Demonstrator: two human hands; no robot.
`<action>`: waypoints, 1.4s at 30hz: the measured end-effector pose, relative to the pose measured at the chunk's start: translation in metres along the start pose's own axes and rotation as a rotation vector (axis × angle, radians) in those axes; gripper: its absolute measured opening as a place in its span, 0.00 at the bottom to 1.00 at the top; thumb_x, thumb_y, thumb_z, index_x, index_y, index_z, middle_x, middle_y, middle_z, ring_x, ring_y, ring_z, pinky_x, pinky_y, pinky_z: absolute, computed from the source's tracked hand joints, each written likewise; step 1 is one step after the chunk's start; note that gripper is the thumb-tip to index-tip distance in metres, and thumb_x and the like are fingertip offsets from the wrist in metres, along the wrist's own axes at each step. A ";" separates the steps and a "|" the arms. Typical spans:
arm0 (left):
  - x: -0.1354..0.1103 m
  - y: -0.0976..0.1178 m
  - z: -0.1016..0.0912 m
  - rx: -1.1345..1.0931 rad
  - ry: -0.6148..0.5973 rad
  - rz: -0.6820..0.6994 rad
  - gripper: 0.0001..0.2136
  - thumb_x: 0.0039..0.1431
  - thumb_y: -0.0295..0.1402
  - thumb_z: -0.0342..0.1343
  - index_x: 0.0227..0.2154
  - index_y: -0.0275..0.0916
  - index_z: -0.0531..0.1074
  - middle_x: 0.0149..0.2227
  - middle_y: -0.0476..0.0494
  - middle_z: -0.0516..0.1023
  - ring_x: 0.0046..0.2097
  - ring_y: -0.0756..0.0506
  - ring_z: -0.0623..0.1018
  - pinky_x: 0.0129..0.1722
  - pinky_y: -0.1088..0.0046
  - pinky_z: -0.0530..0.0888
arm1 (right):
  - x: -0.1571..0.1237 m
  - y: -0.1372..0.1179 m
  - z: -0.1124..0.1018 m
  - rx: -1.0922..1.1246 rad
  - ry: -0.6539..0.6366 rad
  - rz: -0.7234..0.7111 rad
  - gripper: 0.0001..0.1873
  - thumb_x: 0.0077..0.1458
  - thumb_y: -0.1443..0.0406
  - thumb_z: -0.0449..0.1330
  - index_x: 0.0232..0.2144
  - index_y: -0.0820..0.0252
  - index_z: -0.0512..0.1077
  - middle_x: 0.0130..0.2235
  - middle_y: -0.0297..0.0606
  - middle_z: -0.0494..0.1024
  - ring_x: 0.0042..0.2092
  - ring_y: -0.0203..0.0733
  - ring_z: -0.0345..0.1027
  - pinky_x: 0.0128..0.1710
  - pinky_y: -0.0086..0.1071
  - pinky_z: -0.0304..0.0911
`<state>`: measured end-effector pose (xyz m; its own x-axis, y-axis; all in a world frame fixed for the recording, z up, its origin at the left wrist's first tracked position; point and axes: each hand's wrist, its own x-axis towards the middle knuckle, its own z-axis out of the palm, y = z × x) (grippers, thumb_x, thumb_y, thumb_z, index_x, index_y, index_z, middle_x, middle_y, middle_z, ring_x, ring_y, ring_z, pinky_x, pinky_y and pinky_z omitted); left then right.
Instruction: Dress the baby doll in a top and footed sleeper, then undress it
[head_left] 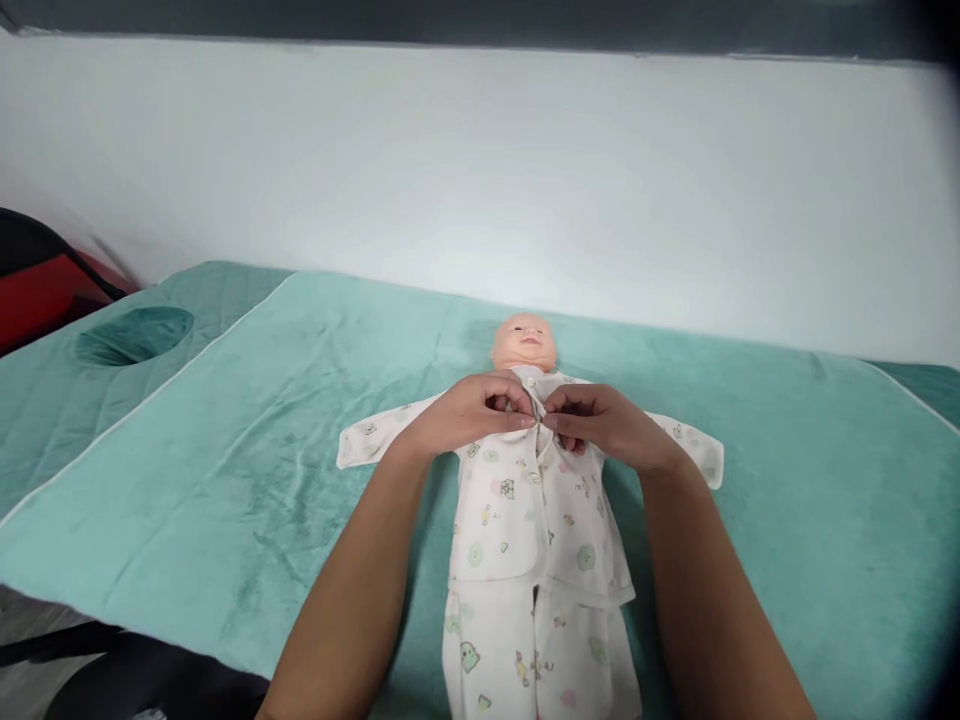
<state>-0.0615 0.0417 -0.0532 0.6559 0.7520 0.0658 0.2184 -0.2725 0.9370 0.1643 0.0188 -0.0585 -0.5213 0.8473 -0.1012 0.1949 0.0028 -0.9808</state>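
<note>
A baby doll lies on its back, its head away from me. It wears a white printed shirt and matching trousers; the shirt's sleeves stretch out to both sides. At the upper chest, my left hand pinches one edge of the shirt's front opening. Close beside it, my right hand pinches the other edge, fingertips nearly touching the left ones. Buttons run down the front, one visible below my hands. Whatever lies between my fingertips is too small to make out.
A teal cover with a white seam spreads under the doll on a bed. A round face hole is at the left end. Behind stands a white wall. A red and black object is at the far left, a black seat lower left.
</note>
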 end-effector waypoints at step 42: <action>0.002 0.004 0.008 0.063 0.065 -0.045 0.11 0.59 0.41 0.55 0.29 0.38 0.73 0.27 0.51 0.63 0.28 0.52 0.62 0.27 0.75 0.59 | 0.005 0.000 0.001 -0.032 0.043 0.020 0.14 0.47 0.61 0.66 0.35 0.57 0.68 0.19 0.23 0.62 0.21 0.30 0.57 0.20 0.26 0.54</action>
<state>-0.0541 0.0374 -0.0522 0.5965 0.8012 0.0487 0.2923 -0.2733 0.9164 0.1606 0.0226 -0.0597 -0.4814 0.8692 -0.1133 0.2319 0.0016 -0.9727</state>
